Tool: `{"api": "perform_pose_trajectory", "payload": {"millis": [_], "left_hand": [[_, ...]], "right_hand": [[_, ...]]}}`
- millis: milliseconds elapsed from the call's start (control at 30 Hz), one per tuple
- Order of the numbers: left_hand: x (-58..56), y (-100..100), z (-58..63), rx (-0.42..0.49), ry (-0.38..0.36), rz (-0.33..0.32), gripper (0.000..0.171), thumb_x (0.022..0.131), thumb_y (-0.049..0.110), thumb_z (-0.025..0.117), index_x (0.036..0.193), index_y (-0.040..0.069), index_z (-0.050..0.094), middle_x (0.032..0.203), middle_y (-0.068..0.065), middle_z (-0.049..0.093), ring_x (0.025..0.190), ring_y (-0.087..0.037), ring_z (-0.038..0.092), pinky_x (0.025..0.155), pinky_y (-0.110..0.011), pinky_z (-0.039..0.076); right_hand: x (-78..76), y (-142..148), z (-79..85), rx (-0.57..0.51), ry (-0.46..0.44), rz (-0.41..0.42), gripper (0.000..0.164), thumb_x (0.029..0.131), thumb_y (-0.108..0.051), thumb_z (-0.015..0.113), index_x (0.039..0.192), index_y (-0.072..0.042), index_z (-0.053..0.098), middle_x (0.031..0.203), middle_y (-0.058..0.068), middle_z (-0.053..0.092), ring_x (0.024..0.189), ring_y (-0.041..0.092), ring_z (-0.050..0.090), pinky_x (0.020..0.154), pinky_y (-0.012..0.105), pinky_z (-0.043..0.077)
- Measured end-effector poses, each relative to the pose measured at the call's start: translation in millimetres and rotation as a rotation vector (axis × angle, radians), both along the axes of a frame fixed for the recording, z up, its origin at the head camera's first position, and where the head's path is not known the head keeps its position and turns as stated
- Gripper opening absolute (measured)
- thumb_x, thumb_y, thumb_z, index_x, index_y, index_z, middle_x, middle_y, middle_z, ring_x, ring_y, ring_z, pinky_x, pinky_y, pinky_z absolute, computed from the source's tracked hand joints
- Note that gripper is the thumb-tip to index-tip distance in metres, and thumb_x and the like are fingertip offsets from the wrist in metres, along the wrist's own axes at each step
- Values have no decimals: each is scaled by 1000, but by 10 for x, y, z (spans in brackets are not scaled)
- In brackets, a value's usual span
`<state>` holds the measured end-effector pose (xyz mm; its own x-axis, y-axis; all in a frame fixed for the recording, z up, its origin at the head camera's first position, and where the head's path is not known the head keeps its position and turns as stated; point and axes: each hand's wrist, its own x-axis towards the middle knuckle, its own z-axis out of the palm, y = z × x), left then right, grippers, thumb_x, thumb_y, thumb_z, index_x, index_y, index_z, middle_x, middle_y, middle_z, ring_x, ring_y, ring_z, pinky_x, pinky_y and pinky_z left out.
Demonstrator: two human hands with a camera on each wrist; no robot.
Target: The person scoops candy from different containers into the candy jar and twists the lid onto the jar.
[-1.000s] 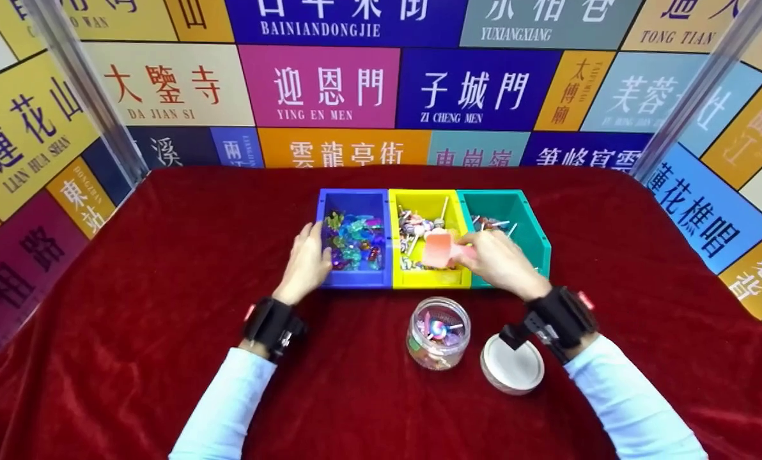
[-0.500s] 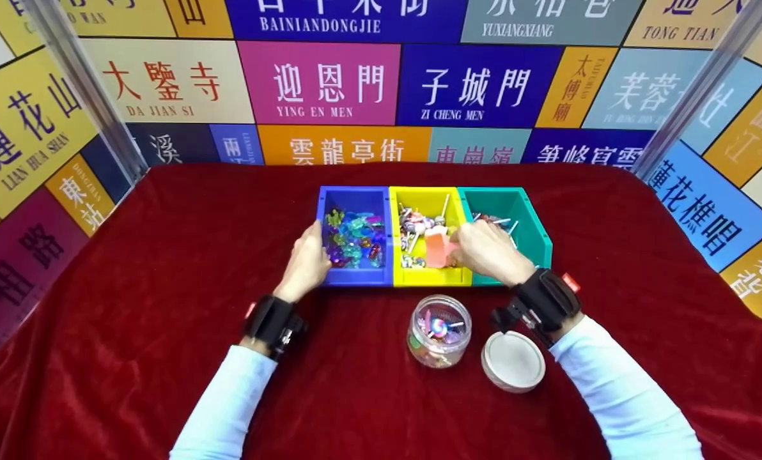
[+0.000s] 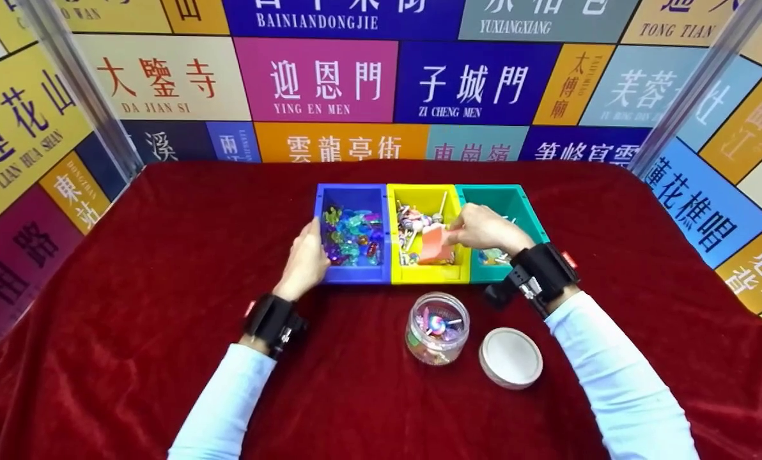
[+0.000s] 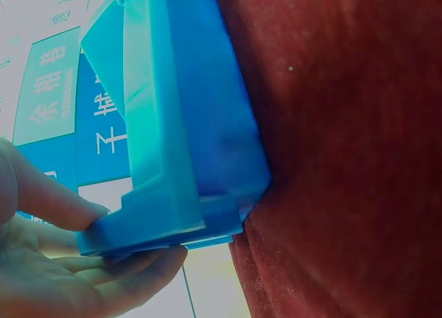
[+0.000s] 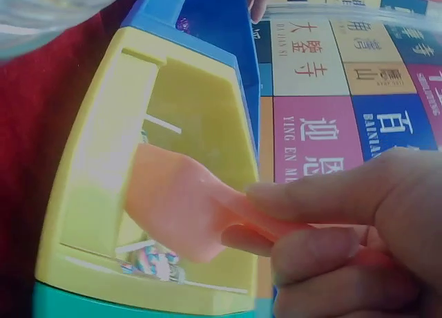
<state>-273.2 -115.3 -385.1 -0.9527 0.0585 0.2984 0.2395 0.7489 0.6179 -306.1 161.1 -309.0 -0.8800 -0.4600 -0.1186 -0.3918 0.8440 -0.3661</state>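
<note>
My left hand [image 3: 304, 260] grips the outer left wall of the blue bin [image 3: 357, 275], thumb and fingers on either side of the edge in the left wrist view. Colorful translucent gem-like pieces [image 3: 357, 233] lie inside that bin. In my right hand [image 3: 488, 227] is a pink scoop [image 5: 179, 200], its handle pinched between thumb and fingers. The scoop's head is tilted down inside the yellow bin [image 3: 429, 275], among lollipops [image 3: 419, 220] with white sticks. Joined on the right is the green bin [image 3: 534, 217], partly hidden behind my right hand, with more sticks showing.
Before the bins stands an open clear jar [image 3: 437, 335] with a swirl lollipop and other pieces in it. A round white lid [image 3: 511, 358] lies to its right. Red cloth [image 3: 183, 255] covers the table, with a panel of colored signs [image 3: 330, 80] behind.
My right hand has shifted slightly left and back, and the scoop's head has turned and tipped lower into the yellow bin. My left hand stays on the blue bin.
</note>
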Motion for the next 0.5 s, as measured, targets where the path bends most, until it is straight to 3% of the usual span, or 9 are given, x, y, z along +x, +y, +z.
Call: {"api": "perform_pose_trajectory", "payload": {"millis": [167,367,500], "left_hand": [[-2,8,1,0,4,-11,60,74,-13,47,131,-16,28,128,-32,39,113,-41,44,97,-45,36],[1,13,12,-2,6,-3,59,74,-13,46,131,-16,28,129,-31,38,114,-41,43,98,-44,35],[7,10,14,-6,-2,2,58,76,-13,45,131,-16,27,130,-31,37,114,-41,43,98,-43,35]], "right_hand": [[-33,38,-64,-87,-83,-60,26,82,-20,61,81,5,70,58,8,58,51,9,43,44,18,28],[-50,8,4,-134,-222,-164,23,82,-18,61,78,3,69,44,-4,34,40,7,29,39,19,21],[-65,-27,1,-219,-312,-252,21,81,-16,59,83,2,69,45,-5,31,37,6,23,37,19,18]]}}
